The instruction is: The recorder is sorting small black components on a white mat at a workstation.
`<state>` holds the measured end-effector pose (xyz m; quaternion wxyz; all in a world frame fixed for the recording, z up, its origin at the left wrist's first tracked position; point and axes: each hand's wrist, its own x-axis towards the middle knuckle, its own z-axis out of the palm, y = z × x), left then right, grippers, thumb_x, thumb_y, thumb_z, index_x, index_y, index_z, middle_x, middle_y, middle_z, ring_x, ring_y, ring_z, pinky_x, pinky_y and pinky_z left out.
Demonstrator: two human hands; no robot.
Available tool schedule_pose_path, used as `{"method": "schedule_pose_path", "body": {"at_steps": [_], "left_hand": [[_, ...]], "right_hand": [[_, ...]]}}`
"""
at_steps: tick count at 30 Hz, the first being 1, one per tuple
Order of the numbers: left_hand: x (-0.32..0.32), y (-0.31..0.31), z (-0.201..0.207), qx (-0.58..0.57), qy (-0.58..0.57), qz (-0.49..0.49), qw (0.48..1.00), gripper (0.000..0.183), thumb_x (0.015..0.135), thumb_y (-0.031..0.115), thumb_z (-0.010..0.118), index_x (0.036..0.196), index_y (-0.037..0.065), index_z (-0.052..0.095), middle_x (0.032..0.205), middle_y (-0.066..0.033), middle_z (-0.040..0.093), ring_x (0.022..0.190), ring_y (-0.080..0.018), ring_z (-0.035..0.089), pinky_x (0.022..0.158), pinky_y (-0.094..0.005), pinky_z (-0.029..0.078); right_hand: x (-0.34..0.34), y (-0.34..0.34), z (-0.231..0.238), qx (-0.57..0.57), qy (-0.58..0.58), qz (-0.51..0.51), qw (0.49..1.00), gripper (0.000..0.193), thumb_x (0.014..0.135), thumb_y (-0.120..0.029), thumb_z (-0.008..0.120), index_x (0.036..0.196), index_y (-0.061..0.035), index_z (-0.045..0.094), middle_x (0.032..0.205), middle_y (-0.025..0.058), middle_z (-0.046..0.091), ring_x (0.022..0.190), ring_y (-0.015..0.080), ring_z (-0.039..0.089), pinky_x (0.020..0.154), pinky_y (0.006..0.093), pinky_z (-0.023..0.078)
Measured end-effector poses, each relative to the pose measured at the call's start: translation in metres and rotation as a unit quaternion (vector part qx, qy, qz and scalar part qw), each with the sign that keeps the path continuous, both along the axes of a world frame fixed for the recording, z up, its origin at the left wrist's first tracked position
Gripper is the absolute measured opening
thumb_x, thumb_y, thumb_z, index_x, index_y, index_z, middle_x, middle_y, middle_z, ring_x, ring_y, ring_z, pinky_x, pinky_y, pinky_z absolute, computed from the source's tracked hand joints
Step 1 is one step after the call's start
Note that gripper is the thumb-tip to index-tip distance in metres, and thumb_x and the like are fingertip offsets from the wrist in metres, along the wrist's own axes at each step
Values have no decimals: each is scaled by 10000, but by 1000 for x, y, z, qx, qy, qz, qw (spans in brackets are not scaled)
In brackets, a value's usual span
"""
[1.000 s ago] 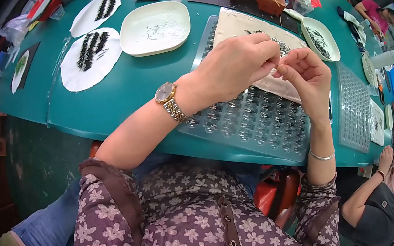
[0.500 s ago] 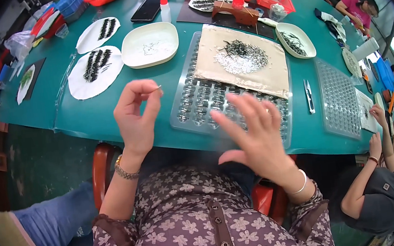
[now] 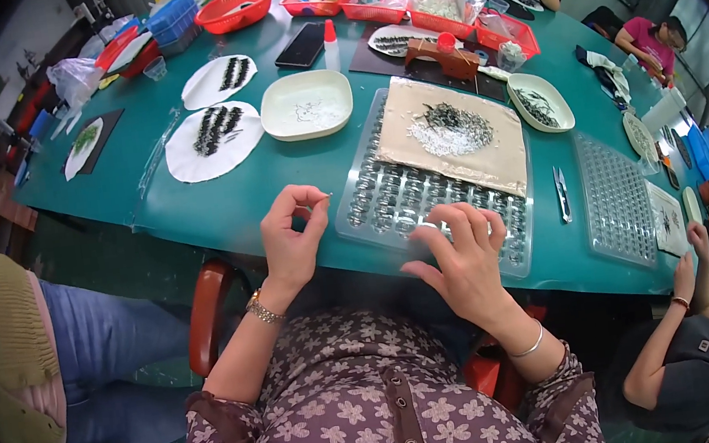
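Thumb and forefinger of my left hand [image 3: 293,236] are closed in a pinch, and a tiny light tip sticks out, too small to name. That hand hovers by the table's front edge, left of a clear plastic tray [image 3: 372,219] with rows of dark-looking pockets. My right hand [image 3: 463,261] is open, fingers curved and apart, above the tray's front edge. On the tray lies a beige cloth-like sheet [image 3: 400,127] bearing a heap of black and white bits [image 3: 454,129]. Behind my left hand stands a cream dish [image 3: 305,108] with small clear bits in it.
White ovals with black strips [image 3: 212,141] lie left of the dish. Further back are a phone [image 3: 300,46], a red-capped bottle [image 3: 331,47] and red baskets [image 3: 377,11]. To the right are a dish of black bits [image 3: 540,99], tweezers [image 3: 562,194] and another clear tray [image 3: 615,198]. Other people surround the table.
The view has shifted, so the table sits lower and further right. My left hand keeps its pinch. My right hand's fingers have curled in somewhat, over the tray's front edge.
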<state>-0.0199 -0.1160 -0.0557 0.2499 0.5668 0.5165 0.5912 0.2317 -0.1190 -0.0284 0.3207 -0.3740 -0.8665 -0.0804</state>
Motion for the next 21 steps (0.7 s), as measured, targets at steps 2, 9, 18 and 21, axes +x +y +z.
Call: {"method": "schedule_pose_path", "body": {"at_steps": [2,9,18,21], "left_hand": [[2,-4,3,-2,6,10,1000,73,940,-5,661,999,37,652,985,-15,679,829,-100,576,799,-232,487],[-15,-41,23,-11,44,61,997,99,910,3,676,991,59,680,910,11,668,739,-88,539,709,-223,477],[-1,-92,59,5,45,51,998,83,915,53,695,989,87,679,861,23,646,687,-89,525,647,-236,466],[7,-94,55,25,38,44,998,62,929,72,687,988,92,679,836,30,638,650,-88,508,617,-240,457]], "right_hand": [[-1,-2,2,-7,3,1,1000,365,809,-344,778,1102,-165,653,1247,32,544,1163,261,496,1077,458,257],[-18,-38,30,-6,-22,15,1000,376,827,-344,769,1120,-149,637,1247,50,543,1181,282,482,1091,472,256],[-11,-106,66,-54,-63,-25,996,457,795,-311,816,1193,-139,674,1318,107,590,1180,335,529,1079,511,328],[-4,-112,68,-68,-77,-47,994,475,791,-305,822,1211,-136,680,1332,125,610,1176,349,547,1068,513,357]]}}
